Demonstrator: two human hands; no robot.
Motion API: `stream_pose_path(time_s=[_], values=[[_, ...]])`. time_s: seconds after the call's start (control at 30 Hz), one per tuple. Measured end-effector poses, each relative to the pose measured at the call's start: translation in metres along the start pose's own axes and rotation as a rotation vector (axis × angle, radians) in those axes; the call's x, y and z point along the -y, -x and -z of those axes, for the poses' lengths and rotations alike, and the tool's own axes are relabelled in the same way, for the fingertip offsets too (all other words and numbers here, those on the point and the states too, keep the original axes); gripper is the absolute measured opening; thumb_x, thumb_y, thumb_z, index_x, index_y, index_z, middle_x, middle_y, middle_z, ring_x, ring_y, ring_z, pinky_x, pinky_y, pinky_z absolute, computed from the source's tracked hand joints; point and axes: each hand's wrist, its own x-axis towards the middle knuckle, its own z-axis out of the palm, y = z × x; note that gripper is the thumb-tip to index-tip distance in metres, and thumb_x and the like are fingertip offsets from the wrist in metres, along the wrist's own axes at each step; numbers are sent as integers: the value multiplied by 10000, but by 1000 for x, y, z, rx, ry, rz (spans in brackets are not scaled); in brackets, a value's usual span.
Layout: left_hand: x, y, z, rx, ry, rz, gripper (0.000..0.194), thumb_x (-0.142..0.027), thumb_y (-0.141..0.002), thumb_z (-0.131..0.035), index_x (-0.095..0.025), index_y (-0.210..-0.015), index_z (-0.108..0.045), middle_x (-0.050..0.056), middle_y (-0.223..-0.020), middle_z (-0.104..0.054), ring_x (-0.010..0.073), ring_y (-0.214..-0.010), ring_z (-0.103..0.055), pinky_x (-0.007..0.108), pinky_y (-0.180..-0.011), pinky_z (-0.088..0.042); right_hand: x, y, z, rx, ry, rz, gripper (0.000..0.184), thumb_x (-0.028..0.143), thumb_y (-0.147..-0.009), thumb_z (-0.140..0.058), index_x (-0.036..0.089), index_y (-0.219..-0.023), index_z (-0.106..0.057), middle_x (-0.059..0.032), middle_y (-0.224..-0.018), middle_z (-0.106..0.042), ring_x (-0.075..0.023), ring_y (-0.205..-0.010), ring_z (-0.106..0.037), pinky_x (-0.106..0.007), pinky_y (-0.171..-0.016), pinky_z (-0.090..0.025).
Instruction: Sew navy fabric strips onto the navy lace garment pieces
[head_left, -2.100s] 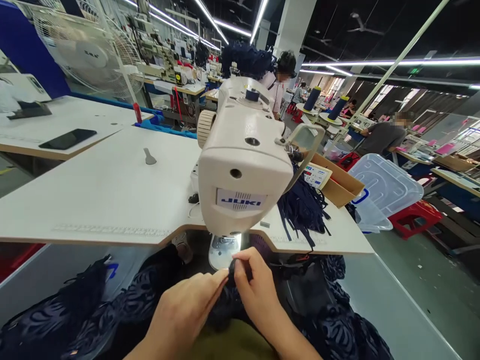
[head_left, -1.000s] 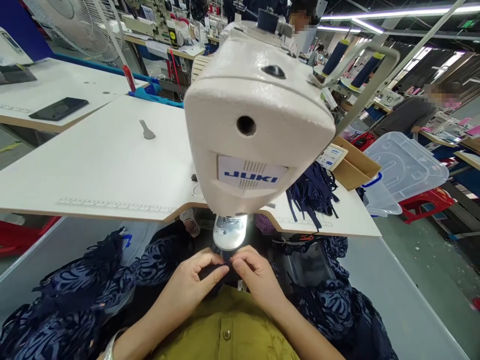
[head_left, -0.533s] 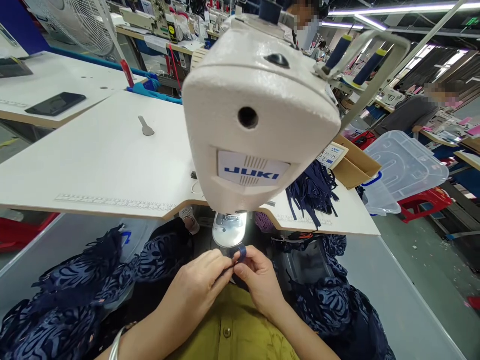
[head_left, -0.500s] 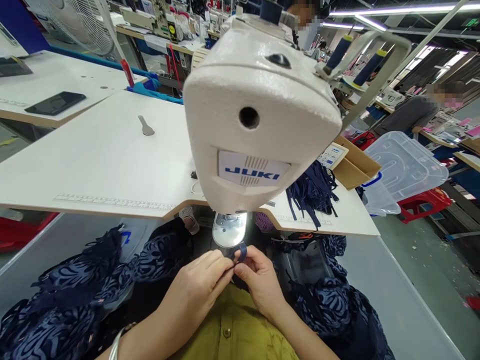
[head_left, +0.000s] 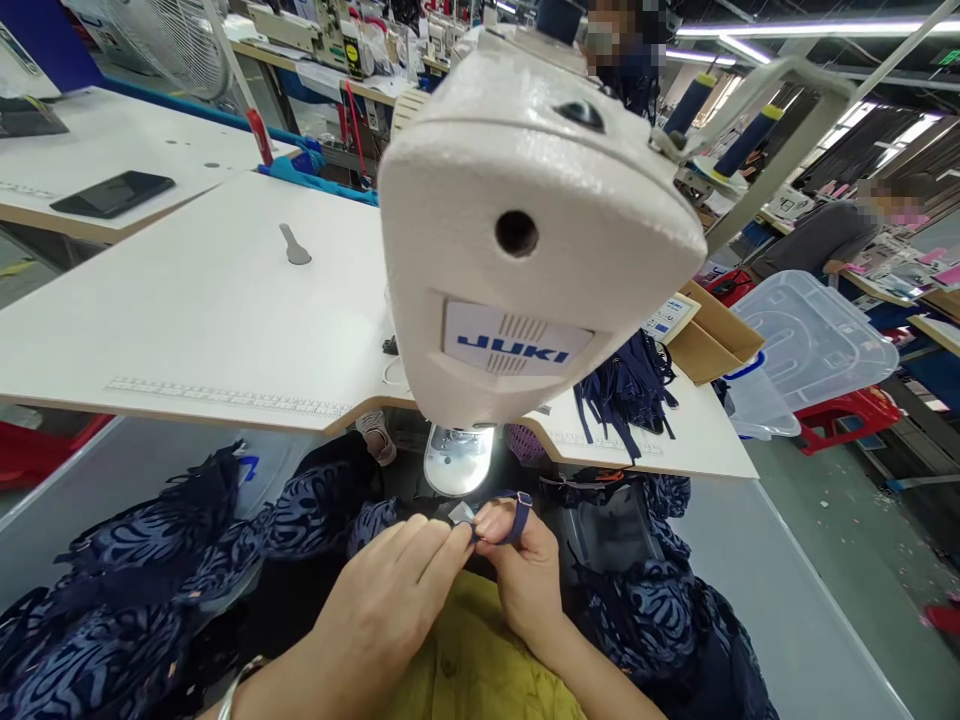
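A cream JUKI sewing machine fills the middle of the view, its lit needle plate just below. Under the plate my left hand and my right hand meet, fingertips pinched together. Between them is a narrow navy strap that loops over my right fingers, with a small light tag at the pinch. Dark navy patterned fabric lies across my lap on both sides of the hands.
The white sewing table spreads to the left, with a small grey tool on it. A bundle of navy straps lies right of the machine beside a cardboard box. A clear plastic bin and red stool stand at right. People work behind.
The strap loop has slid rightward over my right fingers and a light tag now shows at the pinch. My head has leaned slightly left; both hands stay under the needle plate.
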Motion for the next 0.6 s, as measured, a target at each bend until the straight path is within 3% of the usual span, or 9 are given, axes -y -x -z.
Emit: stream_pose_path(time_s=[0.2, 0.4, 0.5, 0.6], values=[[3, -5, -1, 146, 193, 153, 179, -170, -960, -386, -168, -974, -564, -3, -765, -573, 120, -660, -541, 235, -599, -460, 12, -2, -3, -22, 81, -62, 160, 90, -763, -686, 249, -743, -693, 42, -739, -645, -109, -701, -574, -216, -670, -464], [23, -33, 14, 294, 428, 322, 198, -272, -969, -385, -241, -1002, -577, -25, -895, -639, 103, -815, -622, 185, -705, -497, 32, -27, -17, -29, 125, -135, 41, 191, -744, -713, 210, -750, -677, 27, -708, -655, -122, -668, -595, -227, -642, -477], [33, -43, 13, 276, 321, 313, 255, -288, -973, -349, -221, -996, -593, 1, -906, -650, 133, -831, -632, 229, -720, -512, 34, -44, -24, -39, 214, -140, 43, 230, -766, -692, 206, -793, -670, 25, -733, -657, -126, -674, -583, -234, -649, -468], [41, -41, 4, 174, 106, 249, 269, -307, -970, -365, -184, -988, -603, 46, -936, -655, 181, -864, -623, 310, -773, -504, 31, -54, -27, -49, 381, -86, 62, 261, -812, -651, 210, -847, -662, 35, -724, -610, -105, -619, -496, -226, -613, -418]])
